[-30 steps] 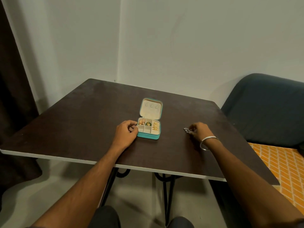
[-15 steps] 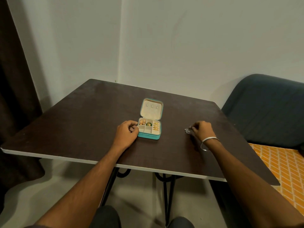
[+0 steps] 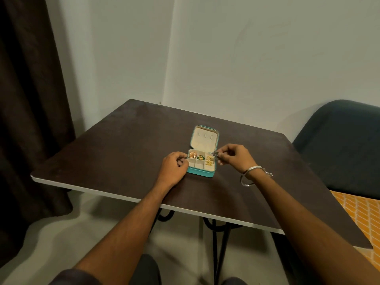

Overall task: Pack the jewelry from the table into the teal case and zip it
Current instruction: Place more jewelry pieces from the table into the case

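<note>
right hand (image 3: 234,156) fingers pinching small silver jewelry piece (image 3: 216,159) over right edge of open teal case (image 3: 202,159) on tabletop (image 3: 123,145); left hand (image 3: 174,168) fingers curled, steadying case's left side; piece judged light, delicate; hold by body.

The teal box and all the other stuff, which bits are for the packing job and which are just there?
For the job:
teal case, lid open
silver jewelry piece, pinched by the right hand
gold pieces already inside
left hand at the case's side

Just there:
table
dark chair
curtain
</note>
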